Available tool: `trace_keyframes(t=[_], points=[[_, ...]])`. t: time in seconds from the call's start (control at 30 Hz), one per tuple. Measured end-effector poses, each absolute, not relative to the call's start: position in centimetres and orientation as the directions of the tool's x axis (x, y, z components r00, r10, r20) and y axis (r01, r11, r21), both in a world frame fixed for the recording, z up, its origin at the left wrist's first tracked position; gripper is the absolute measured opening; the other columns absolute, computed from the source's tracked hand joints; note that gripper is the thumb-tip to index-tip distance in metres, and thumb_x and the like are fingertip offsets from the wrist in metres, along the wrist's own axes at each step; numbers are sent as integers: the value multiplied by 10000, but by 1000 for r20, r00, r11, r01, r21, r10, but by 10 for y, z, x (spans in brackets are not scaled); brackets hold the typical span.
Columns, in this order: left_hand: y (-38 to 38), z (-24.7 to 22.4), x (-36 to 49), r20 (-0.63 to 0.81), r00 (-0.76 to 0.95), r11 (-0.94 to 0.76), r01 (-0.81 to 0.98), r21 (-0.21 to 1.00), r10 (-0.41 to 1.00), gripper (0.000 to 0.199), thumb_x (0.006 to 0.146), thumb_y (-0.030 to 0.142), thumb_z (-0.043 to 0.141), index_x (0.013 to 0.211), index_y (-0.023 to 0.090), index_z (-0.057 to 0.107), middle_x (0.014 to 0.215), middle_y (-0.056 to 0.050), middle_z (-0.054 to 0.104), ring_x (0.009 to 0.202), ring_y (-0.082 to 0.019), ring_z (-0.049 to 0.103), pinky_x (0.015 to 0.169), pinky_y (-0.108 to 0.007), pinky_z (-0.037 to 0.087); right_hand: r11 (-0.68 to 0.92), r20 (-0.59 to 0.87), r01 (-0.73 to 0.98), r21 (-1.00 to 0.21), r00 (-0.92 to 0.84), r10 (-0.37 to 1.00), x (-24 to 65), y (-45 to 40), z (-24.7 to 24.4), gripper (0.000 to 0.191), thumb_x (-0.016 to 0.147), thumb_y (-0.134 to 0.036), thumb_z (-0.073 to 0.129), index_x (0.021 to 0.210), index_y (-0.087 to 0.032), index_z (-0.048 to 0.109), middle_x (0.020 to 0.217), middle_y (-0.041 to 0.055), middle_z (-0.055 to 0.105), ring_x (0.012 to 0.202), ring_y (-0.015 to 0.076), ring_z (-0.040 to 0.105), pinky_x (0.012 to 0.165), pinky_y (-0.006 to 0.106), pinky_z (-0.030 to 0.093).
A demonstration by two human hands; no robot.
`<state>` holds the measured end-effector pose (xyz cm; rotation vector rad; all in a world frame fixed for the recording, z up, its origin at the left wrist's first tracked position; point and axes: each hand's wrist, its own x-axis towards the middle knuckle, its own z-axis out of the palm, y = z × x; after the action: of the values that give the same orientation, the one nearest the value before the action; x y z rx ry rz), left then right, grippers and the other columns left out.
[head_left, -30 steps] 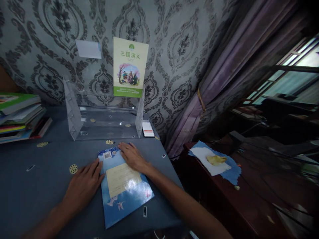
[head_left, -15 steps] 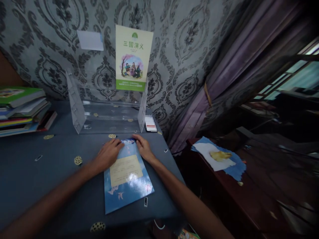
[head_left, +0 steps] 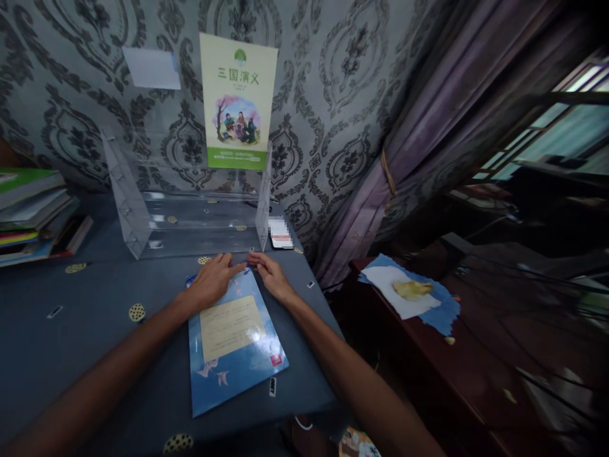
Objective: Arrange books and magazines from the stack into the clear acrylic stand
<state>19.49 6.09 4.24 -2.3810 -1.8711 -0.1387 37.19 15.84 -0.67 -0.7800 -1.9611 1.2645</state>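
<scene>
Left hand [head_left: 212,279], outstretched, has moved up blue book [head_left: 235,339]; right hand [head_left: 271,276], half-curled, at corner.

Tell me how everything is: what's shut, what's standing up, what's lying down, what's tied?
Blue book: shut, lying on the table
Left hand: resting on the blue book's far end
Right hand: at its far right corner, touch unclear
Cream-and-green book: upright in the clear rack
Clear rack: standing
Books on the left: piled up
Curtain: tied with a band
</scene>
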Motion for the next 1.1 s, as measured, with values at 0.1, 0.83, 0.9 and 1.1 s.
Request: trace_keyframes(t=[0.1, 0.83, 0.9, 1.1], points=[[62, 42, 195, 138, 235, -232, 972, -39, 962, 602, 916, 26, 364, 1412, 302, 565, 1006, -74, 552, 917, -226, 518, 790, -335, 455, 356, 229, 101, -929, -599, 767, 372, 162, -12, 430, 934, -106, 407, 1312, -165, 603, 1275, 138, 705, 1173, 192, 682, 1010, 394, 537], [61, 40, 202, 147, 163, -163, 987, -15, 976, 563, 947, 47, 375, 1397, 304, 594, 1001, -87, 551, 929, -245, 524, 778, -345, 452, 683, 410, 276, -676, -629, 660, 377, 153, -8, 561, 888, -11, 422, 1403, -210, 523, 1191, 87, 709, 1178, 215, 599, 1057, 415, 468], [60, 39, 199, 155, 180, -183, 983, 9, 972, 554, 944, 47, 380, 1380, 302, 608, 994, -83, 543, 911, -236, 520, 766, -339, 448, 678, 407, 272, -683, -629, 662, 378, 153, -7, 552, 888, -19, 432, 1398, -210, 529, 1194, 89, 709, 1169, 216, 602, 1051, 420, 467], [55, 44, 198, 127, 224, -227, 974, 5, 966, 543, 953, 53, 383, 1374, 305, 615, 1009, -84, 534, 921, -238, 510, 789, -352, 441, 601, 362, 220, -768, -624, 692, 381, 157, -6, 510, 898, -73, 472, 1385, -213, 536, 1159, 71, 752, 969, 202, 663, 944, 402, 512]])
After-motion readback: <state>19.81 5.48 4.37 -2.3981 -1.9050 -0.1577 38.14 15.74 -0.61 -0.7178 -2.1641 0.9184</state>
